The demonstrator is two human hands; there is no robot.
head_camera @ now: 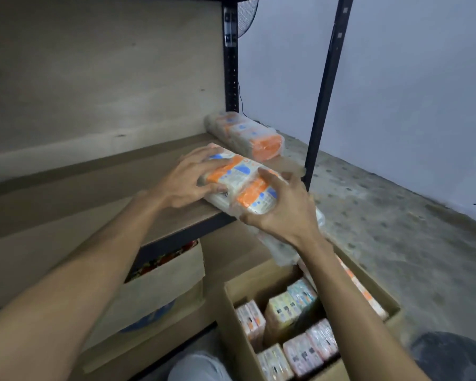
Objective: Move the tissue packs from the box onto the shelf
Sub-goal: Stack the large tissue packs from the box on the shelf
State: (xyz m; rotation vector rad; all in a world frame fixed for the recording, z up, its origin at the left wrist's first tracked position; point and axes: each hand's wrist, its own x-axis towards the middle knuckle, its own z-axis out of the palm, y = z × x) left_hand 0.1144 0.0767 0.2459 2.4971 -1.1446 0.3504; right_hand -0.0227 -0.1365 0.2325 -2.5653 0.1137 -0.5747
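Dim storeroom, brown shelf (99,188) at chest level; both hands grasp orange pack (239,182), left hand (187,180) on top, right hand (283,207) at near end; pack half over shelf front edge; likely placing step; next, push it back beside another pack (245,134); more below in box (242,312)

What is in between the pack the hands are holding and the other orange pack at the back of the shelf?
Nothing. In the head view, only a bare strip of brown shelf separates the held pack from the back pack.
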